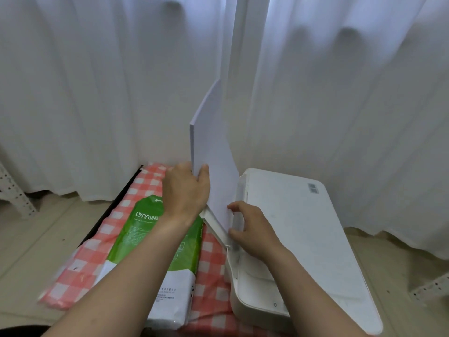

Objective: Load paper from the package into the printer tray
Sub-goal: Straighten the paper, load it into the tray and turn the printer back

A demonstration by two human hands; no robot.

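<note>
A stack of white paper (pixel 213 152) stands nearly upright with its lower edge inside the printer tray (pixel 216 227), which sticks out at the left of the white printer (pixel 291 234). My left hand (pixel 185 190) grips the stack's left edge, thumb on the front sheet. My right hand (pixel 250 229) has its curled fingers on the stack's lower right corner and on the tray's edge. The green and white paper package (pixel 150 239) lies flat to the left of the printer, partly under my left forearm.
A red and white checked cloth (pixel 85 268) covers the table under the package and printer. White curtains (pixel 97 93) hang close behind. Perforated metal shelf rails (pixel 14 195) show at the far left, and one more sits at the lower right.
</note>
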